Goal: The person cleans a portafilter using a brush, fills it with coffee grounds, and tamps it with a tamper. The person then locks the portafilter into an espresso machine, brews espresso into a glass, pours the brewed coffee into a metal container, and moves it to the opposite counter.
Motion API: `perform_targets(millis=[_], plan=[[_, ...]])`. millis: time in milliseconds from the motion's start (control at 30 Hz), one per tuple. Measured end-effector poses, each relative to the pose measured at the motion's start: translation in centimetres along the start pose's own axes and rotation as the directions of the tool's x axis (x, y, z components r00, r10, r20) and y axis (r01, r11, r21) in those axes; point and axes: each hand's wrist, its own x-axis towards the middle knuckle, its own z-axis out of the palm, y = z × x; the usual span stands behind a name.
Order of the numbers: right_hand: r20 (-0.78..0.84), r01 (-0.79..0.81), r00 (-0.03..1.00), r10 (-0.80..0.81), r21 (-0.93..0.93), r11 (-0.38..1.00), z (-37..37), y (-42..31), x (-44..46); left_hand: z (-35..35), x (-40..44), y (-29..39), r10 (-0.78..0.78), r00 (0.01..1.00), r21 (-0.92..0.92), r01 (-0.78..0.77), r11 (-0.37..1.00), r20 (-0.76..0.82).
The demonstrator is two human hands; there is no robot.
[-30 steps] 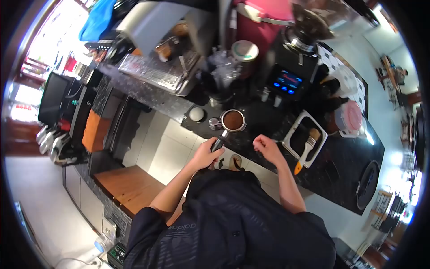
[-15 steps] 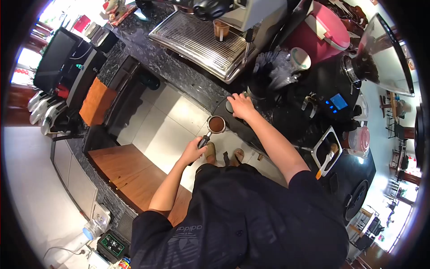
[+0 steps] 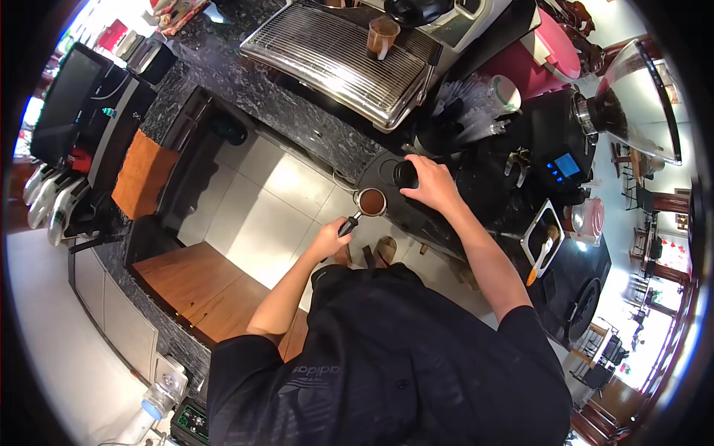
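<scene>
A portafilter [image 3: 360, 216] is in my left hand [image 3: 327, 241], fingers wrapped round its black handle. Its basket faces up, filled with brown ground coffee [image 3: 372, 201], beside the edge of the counter. My right hand [image 3: 433, 184] grips a squat, round black coffee tamper [image 3: 405, 175] by its side. The tamper is just above or on a dark mat [image 3: 375, 178] at the counter corner, close to the portafilter but apart from it. Its underside is hidden.
An espresso machine [image 3: 320, 63] stands ahead, a small cup [image 3: 382, 37] on its drip tray. At the right are a coffee grinder [image 3: 565, 167], a pink bucket [image 3: 524, 67] and a metal tray with a brush [image 3: 543, 241]. A wooden cabinet door [image 3: 193, 286] juts out at left.
My right hand has moved slightly right, and the tamper in it now shows its black side. The portafilter has come nearer the counter edge. The whole view has shifted a little.
</scene>
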Motion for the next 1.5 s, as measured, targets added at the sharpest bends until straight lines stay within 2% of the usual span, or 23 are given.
perform_targets(millis=[33, 67, 233, 500, 600, 667, 867, 1200, 1300, 1367, 1500], plan=[[-0.004, 0.0, 1.0, 0.0, 0.041, 0.999, -0.2, -0.4, -0.5, -0.1, 0.2, -0.2, 0.032, 0.999, 0.019, -0.032, 0.999, -0.006], [0.007, 0.003, 1.0, -0.004, 0.098, 0.995, -0.2, -0.7, -1.0, -0.4, 0.5, 0.1, -0.003, 0.999, 0.016, 0.002, 1.0, 0.039], [0.04, 0.04, 0.998, -0.045, 0.111, 0.993, 1.5, -3.4, -2.7, -1.2, 0.9, 1.6, -0.007, 0.997, 0.028, 0.005, 1.0, 0.079], [0.048, 0.077, 0.996, -0.078, 0.019, 0.997, 4.0, -5.8, -2.5, -0.5, 0.9, 0.7, -0.018, 0.999, -0.074, 0.021, 0.997, 0.043], [0.042, 0.088, 0.995, -0.088, 0.0, 0.996, 4.4, -6.0, -2.4, -0.2, 1.0, 0.2, 0.068, 0.998, -0.019, -0.068, 0.998, 0.005], [0.04, 0.084, 0.996, -0.084, -0.012, 0.996, 4.9, -5.9, -2.3, -0.3, 1.0, 0.2, 0.021, 0.999, -0.071, -0.019, 0.997, 0.032], [0.061, 0.086, 0.995, -0.084, -0.036, 0.996, 5.2, -5.9, -1.7, -0.6, 1.0, 0.4, 0.042, 0.998, -0.116, -0.035, 0.993, 0.053], [0.097, 0.156, 0.985, -0.143, -0.137, 0.978, 5.4, -6.3, -0.8, -0.7, 1.5, -0.3, 0.067, 0.995, -0.1, -0.06, 0.993, 0.074], [0.18, 0.172, 0.974, -0.137, -0.197, 0.965, 4.5, -6.9, -0.5, -0.5, 1.7, -1.0, -0.009, 0.995, 0.005, 0.008, 1.0, 0.098], [0.207, 0.272, 0.955, -0.214, -0.312, 0.911, 3.9, -7.3, -0.4, -0.3, 1.7, -1.1, 0.088, 0.996, 0.164, -0.091, 0.982, 0.021], [0.148, 0.28, 0.96, -0.239, -0.416, 0.865, 5.7, -6.9, -0.2, 0.3, 1.5, -1.2, 0.149, 0.987, 0.163, -0.138, 0.977, -0.054]])
